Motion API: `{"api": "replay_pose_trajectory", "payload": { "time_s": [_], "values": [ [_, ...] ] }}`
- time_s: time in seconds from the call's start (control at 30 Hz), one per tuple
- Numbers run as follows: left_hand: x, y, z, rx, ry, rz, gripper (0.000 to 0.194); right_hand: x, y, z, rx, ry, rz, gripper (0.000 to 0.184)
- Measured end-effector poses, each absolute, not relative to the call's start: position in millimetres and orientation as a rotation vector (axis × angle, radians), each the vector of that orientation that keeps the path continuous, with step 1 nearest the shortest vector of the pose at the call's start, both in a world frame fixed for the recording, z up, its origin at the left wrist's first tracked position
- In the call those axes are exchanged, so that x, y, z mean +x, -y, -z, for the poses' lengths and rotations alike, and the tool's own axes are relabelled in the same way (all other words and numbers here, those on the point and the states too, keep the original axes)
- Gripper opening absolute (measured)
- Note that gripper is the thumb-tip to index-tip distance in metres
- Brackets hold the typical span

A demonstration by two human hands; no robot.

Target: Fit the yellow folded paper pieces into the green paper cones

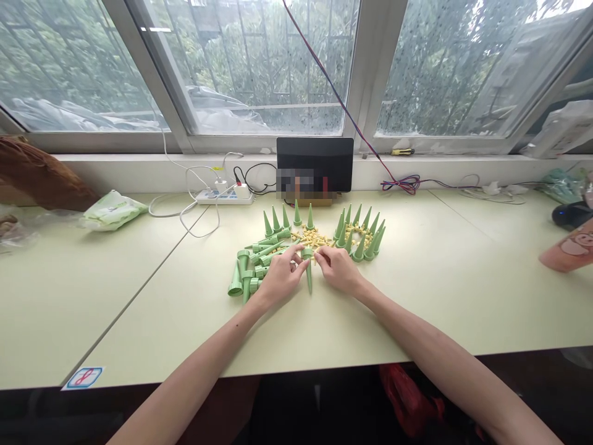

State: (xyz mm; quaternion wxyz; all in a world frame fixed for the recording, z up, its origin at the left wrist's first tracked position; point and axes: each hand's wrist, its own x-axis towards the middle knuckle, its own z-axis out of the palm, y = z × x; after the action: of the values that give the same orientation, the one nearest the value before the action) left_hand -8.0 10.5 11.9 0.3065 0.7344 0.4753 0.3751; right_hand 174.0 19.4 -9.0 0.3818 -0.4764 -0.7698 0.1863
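In the head view, a green plastic watering spike (309, 279) points tip-down between my hands. My left hand (283, 273) pinches it near its wide collar. At the collar's right side, my right hand (341, 268) has thumb and fingers closed on a small yellow peg (314, 259), partly hidden by the fingertips. Behind my hands lies a heap of yellow pegs (315, 237). Left of my left hand is a jumble of green spikes (244, 266), some lying, some standing. Several spikes stand tip-up at the back left (275, 218) and in a ring at the right (369, 242).
A dark-screened tablet (315, 161) leans at the back by the window. Left of it sit a power strip (225, 195) and loose cables. A green-white packet (113, 211) lies left, a pink cup-like object (569, 247) far right. The table's front edge (324, 369) runs below my forearms.
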Motion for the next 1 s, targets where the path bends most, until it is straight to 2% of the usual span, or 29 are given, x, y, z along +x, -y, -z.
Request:
{"api": "replay_pose_trajectory", "payload": {
  "time_s": [0.17, 0.37, 0.77, 1.0],
  "values": [
    [-9.4, -11.1, -9.0, 2.145, -1.322, -0.887, 0.026, 174.8, -21.4, 12.1, -1.273, 2.096, -0.467, 0.027],
    [-10.3, -12.9, -8.6, 2.24, -1.363, -0.844, 0.025, 175.0, -20.6, 11.8, -1.296, 2.123, -0.476, 0.017],
    [-13.8, -14.4, -6.0, 2.34, -1.327, -0.833, 0.021, 175.8, -21.8, 10.6, -1.249, 2.009, -0.48, 0.017],
    [-14.6, -12.4, -8.4, 2.323, -1.265, -1.03, 0.023, 181.7, -27.3, 10.1, -1.172, 1.868, -0.278, 0.017]
  ]
}}
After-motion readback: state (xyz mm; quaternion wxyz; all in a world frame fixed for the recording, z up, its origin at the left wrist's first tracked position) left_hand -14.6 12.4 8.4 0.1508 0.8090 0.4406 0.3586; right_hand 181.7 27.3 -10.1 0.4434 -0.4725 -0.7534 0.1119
